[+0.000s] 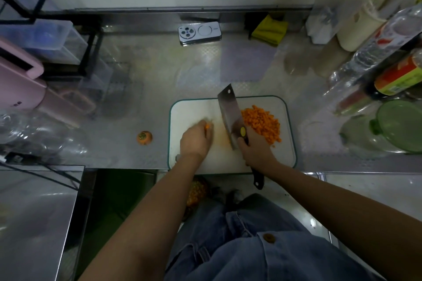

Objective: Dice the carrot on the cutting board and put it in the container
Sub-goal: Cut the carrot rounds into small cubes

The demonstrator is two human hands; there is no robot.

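Jeans (262,246) nearest; diced carrot (261,125) on board (194,109), container (402,121) apart.

1. Dim, cool-toned light; the white cutting board (194,110) is the brightest patch.
2. Soft glare streaks on the metal desk (159,70) beyond the board.
3. Left and right of the board: smeared focus, wide-angle bending.
4. Below it, deep shadow.

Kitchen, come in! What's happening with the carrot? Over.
Right hand grips cleaver. Left hand holds carrot bit. Diced pile on board. Nothing in the way.
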